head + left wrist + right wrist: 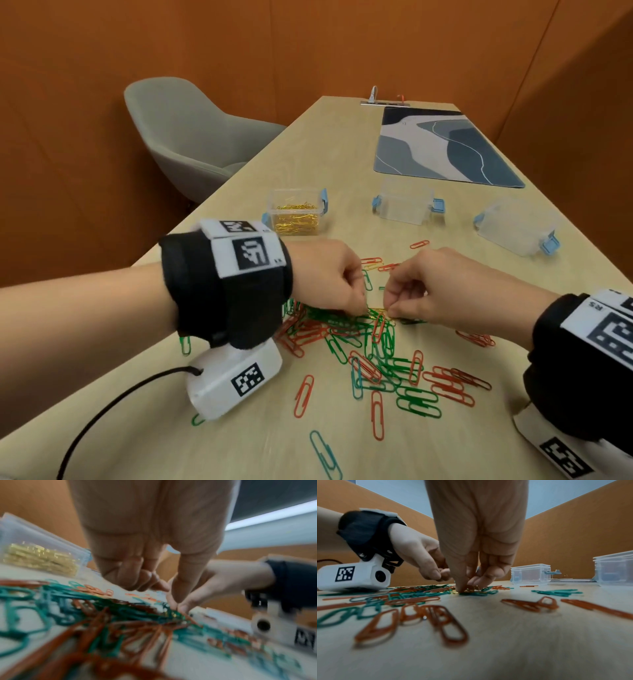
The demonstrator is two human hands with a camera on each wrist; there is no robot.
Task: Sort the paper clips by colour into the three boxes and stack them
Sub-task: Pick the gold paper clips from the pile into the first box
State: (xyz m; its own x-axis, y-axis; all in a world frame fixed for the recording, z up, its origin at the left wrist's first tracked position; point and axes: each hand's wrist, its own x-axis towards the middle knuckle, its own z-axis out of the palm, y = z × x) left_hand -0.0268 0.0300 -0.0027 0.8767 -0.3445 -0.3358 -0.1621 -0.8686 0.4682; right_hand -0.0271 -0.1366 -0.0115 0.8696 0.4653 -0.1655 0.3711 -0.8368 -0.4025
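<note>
Gold clips (297, 219) already fill the box (295, 211) at eleven o'clock of our hands, so we judge that colour nearly sorted; a few gold strands still glint in the heap (356, 339) right under our fingertips. Red and green clips lie mixed across the tabletop (239, 445), spreading from the hands toward six o'clock, with stray red ones at twelve and four o'clock. The two other boxes, one (406, 205) at one o'clock and one (517, 228) at two o'clock, look empty to us, and none of the three is stacked or lidded yet. Our left hand (325, 274) has its fingers curled, thumb and forefinger closed together at the heap's top edge; our right hand (424, 284) does likewise, its fingers (462, 582) pressed down among gold and green clips. Whether either pinch actually holds a clip we cannot tell. By our reckoning one colour is almost done, two remain untouched, and the stacking is all still ahead
</note>
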